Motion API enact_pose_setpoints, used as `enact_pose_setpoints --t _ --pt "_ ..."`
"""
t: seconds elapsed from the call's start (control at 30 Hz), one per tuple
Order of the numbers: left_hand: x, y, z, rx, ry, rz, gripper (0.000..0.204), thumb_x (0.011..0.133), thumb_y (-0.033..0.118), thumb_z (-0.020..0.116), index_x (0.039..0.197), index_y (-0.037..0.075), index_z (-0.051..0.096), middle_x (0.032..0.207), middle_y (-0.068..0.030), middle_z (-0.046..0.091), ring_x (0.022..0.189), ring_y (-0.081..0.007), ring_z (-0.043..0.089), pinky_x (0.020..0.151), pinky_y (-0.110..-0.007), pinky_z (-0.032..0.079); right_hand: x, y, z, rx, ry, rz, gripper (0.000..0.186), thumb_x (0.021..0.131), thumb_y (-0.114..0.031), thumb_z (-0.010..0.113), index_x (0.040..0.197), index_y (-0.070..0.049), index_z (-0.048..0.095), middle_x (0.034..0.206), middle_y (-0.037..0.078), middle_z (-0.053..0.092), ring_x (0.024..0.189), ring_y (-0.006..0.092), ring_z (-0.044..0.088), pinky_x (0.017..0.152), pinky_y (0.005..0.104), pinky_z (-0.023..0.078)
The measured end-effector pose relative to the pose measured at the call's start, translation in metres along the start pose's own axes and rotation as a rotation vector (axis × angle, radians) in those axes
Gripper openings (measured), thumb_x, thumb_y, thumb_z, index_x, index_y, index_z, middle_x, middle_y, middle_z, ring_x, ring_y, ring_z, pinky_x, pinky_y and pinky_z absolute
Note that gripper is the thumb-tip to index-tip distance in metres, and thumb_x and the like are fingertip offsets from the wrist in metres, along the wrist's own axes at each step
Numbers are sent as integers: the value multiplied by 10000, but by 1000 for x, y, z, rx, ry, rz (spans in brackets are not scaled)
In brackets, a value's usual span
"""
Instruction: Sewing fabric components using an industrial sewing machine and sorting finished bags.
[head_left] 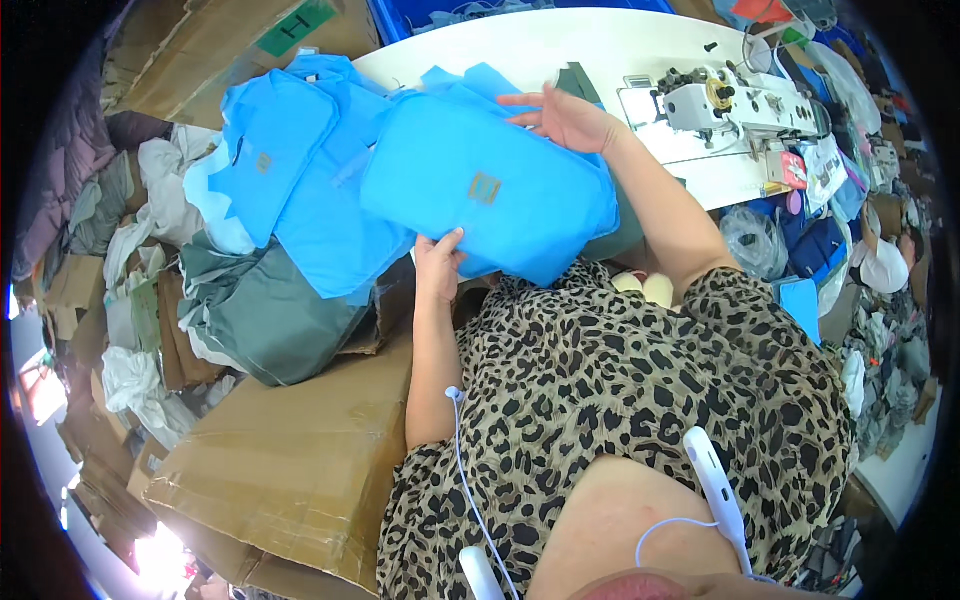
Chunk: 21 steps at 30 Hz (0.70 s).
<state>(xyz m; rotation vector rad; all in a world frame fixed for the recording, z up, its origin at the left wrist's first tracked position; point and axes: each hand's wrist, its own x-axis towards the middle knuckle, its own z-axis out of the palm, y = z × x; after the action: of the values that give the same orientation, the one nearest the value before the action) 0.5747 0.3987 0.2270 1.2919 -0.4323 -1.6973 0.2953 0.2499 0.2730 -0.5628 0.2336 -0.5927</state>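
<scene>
Your bright blue fabric piece (pixel 425 165), round-cornered, its small brown patch (pixel 485 188) facing you, is spread out at a slant, partly over the white surface (pixel 480 42).

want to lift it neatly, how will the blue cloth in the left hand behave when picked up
The blue cloth will likely flop, as its edges look thin and wavy. It is probably light: the left hand holds it by the near edge.

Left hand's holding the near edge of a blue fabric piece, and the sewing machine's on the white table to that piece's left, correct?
Not quite: the head view shows the sewing machine to the right of the blue fabric piece. It is on the white table, and the left hand holds the piece's near edge.
</scene>
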Motion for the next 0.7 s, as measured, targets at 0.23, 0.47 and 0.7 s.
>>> enact_pose_setpoints --t 0.23,0.47,0.7 --pt "3 66 53 129 53 615 439 947 249 607 1296 22 465 1149 -81 574 1008 -163 561 842 -307 448 -20 39 -36 -250 369 -168 599 893 -177 656 1411 -42 388 1321 130 547 1195 239 555 985 411 479" --pt "27 -5 11 -492 63 -116 568 958 378 558 1363 28 371 1326 -114 506 1248 -239 448 1046 -432 350 -52 108 -34 166 742 -320 478 912 -118 601 1345 -31 420 1333 134 534 1185 259 568 983 441 486" --pt "33 -45 14 117 68 136 562 840 63 682 1331 -4 417 1272 -151 557 1151 -268 550 999 -382 440 -72 141 14 -98 710 406 391 919 -258 624 1215 -20 531 1150 144 637 942 230 669 742 346 567"
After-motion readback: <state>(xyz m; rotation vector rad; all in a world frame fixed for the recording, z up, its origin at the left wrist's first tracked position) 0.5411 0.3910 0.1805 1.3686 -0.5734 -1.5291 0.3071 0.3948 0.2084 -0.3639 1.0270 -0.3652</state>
